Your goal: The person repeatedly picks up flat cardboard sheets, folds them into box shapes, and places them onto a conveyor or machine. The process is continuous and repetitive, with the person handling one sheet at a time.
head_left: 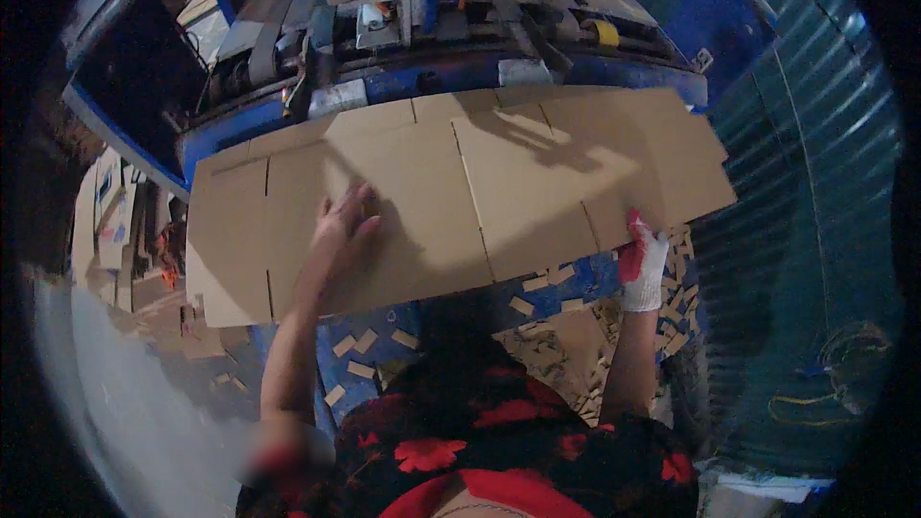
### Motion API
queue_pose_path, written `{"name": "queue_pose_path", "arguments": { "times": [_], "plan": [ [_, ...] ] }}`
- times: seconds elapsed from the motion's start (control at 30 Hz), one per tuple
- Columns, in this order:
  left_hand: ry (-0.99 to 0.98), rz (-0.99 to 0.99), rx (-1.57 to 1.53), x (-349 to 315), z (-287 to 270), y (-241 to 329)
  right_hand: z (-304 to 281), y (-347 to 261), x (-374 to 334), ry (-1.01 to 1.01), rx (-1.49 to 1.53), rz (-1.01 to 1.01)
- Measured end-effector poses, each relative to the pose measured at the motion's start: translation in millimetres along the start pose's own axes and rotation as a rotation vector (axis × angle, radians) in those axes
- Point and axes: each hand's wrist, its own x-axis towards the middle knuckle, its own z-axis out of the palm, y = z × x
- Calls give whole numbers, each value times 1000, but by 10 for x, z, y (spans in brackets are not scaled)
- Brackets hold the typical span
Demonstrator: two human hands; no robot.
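Observation:
A long flat cardboard box blank [413, 201], slotted and creased, spans the space in front of me. My left hand [347, 219] is bare and rests on its upper face left of the middle, fingers apart, gripping nothing. At the near right edge, my right hand [645, 264] wears a white glove with red on the fingers. It holds the blank by that edge, with some fingers hidden beneath the board. Shadows lie across the cardboard.
Beyond the blank stands a blue machine [403, 86] with belts, rollers and a spring. Small cardboard offcuts [365, 341] are scattered below. Stacked cardboard [110, 221] lies at the left; a green corrugated wall [787, 211] rises at the right.

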Motion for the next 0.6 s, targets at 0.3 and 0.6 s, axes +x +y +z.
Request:
{"name": "queue_pose_path", "arguments": {
  "times": [0.3,0.6],
  "plan": [
    [821,-710,612,-1609,17,-1141,-382,18,-126,-54,-252,132],
    [740,-897,395,-1761,-309,-1036,815,86,-369,-403,-430,124]
  ]
}}
